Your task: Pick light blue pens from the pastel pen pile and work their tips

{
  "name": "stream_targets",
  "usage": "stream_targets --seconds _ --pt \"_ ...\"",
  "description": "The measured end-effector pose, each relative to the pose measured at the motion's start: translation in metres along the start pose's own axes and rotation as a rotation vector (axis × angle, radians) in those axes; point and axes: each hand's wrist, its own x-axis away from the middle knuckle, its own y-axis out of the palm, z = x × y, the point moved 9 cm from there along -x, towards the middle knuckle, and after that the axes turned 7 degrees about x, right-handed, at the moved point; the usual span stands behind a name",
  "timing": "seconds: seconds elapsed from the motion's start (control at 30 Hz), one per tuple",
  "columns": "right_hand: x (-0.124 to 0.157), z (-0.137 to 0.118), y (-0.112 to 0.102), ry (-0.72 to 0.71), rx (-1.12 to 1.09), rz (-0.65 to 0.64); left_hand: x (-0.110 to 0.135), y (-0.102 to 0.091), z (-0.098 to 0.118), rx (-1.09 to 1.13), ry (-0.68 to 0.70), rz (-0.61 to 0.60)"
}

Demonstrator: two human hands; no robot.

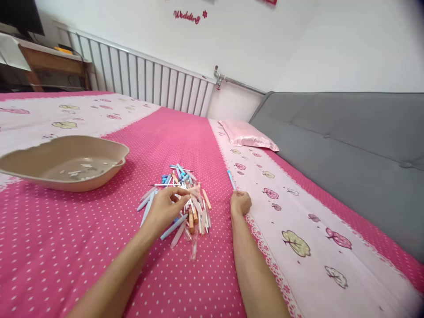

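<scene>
A heap of pens and pen parts (172,226) in light blue, pink, white and orange lies on the pink dotted bedspread (185,287). Over the middle of this heap is my left hand (165,205), thumb and forefinger tips drawn together in a pinch. Whatever sits between those tips cannot be told from the pens around it. To the right of the heap, my right hand (240,202) is closed around a light blue pen (231,179), which points away from me. The hand rests at the edge of the pale printed strip, and the pen's lower end is hidden in the fist.
On the left stands a beige basin (96,176) with several small white pieces (75,173) inside. A shiny pink pillow (248,134) lies near a grey padded headboard (344,145). Behind the bed, a white radiator (142,68) runs along the wall, beside a wooden desk (56,59).
</scene>
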Motion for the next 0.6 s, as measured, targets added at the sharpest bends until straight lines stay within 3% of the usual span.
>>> stream_targets --seconds 0.13,0.23,0.33,0.47,0.6 --pt "0.000 0.002 0.000 0.018 -0.034 -0.010 -0.001 -0.011 -0.003 0.031 -0.033 0.037" --pt "-0.004 0.001 -0.003 0.026 -0.080 -0.002 -0.002 -0.030 -0.006 0.042 -0.091 0.088" --pt "-0.007 -0.008 -0.004 -0.020 -0.142 -0.027 -0.002 -0.056 -0.001 -0.139 -0.086 0.155" --pt "0.001 -0.038 0.005 -0.176 -0.216 -0.199 0.000 -0.076 -0.006 -0.427 -0.153 0.148" --pt "0.030 -0.071 0.015 -0.388 -0.189 -0.441 0.002 -0.076 -0.019 -0.635 -0.248 0.073"
